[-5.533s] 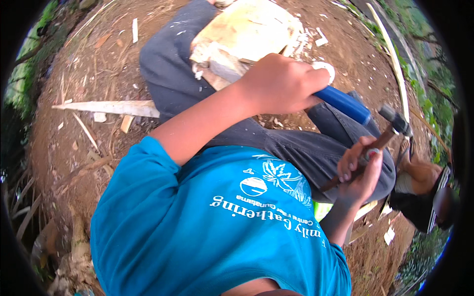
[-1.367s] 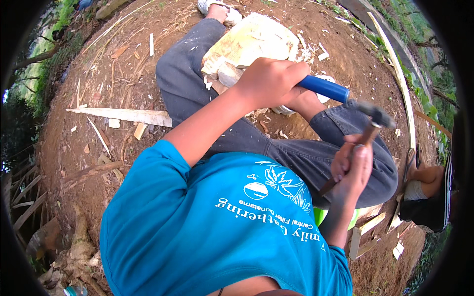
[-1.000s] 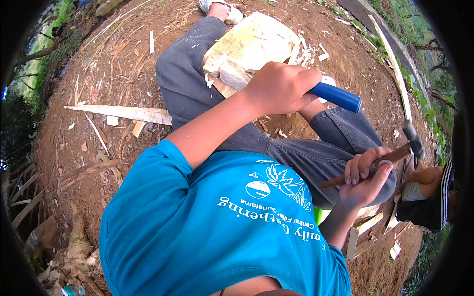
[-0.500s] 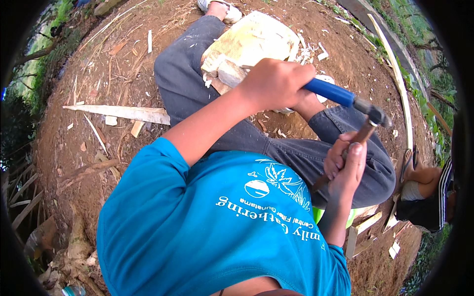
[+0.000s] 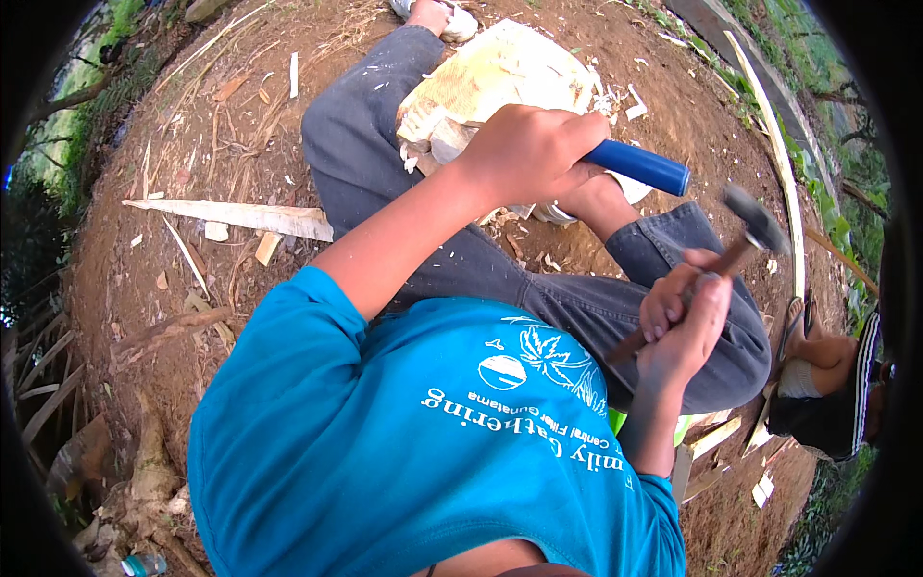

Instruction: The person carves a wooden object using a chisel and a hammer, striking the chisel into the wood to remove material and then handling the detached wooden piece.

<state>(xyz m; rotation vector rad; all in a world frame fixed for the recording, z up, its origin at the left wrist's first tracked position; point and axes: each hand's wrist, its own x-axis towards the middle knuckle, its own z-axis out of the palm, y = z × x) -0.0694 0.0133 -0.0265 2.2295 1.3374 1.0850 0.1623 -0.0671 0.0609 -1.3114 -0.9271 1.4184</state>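
Observation:
My left hand (image 5: 538, 154) is wrapped round a blue-handled tool (image 5: 644, 168), probably a chisel. Its working end is hidden behind that hand, on the side of a pale wooden block (image 5: 505, 72). A smaller rough wood piece (image 5: 449, 140) leans at the block's near left edge. My right hand (image 5: 683, 308) grips the wooden handle of a hammer (image 5: 757, 219). The hammer's dark metal head is raised to the right of the blue handle's end, apart from it.
My legs (image 5: 365, 125) in dark trousers bend round the block. Wood chips and strips lie on the brown soil, with a long pointed wood piece (image 5: 240, 216) at the left. A long pale strip (image 5: 774, 154) and another person's leg (image 5: 817, 356) are at the right.
The hammer head has moved right and away from the blue handle's end, where it was touching or nearly so. My left hand has stayed almost in place.

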